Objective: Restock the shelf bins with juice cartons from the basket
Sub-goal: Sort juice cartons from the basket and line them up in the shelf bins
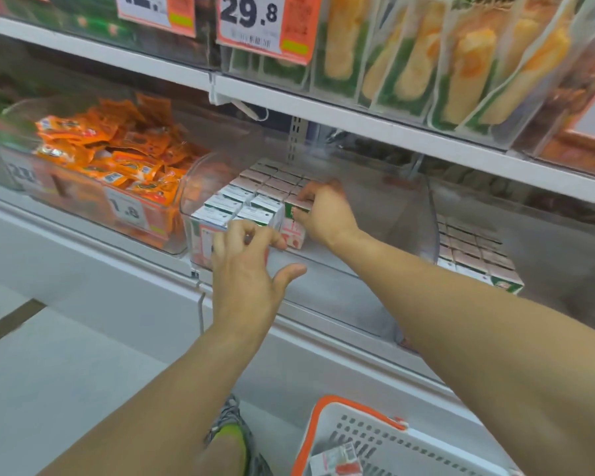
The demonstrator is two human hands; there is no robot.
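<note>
Your right hand is inside the clear shelf bin, its fingers curled round the top of one juice carton that stands upright at the right end of the front row, touching the packed cartons beside it. Your left hand is at the bin's front edge, thumb spread out to the right and fingers bent toward the front face of the row; motion blur keeps you from telling whether those fingers pinch a carton or only steady the stack, and they look to be holding nothing. The relation that matters now is this: the filled block lies to the left of the carton in your right hand, and the open floor of the bin lies to its right and behind, so the next cartons should go in rightward, long axis vertical, printed face forward like the rest. Your right hand is the nearer one to that gap, and the left is better placed to keep the front row from tipping. The basket sits low by your feet, well apart from the bin, below your right forearm, with at least one carton in the basket lying on its side, so you will have to turn it upright on the way up. A second bin of cartons stands further right.
</note>
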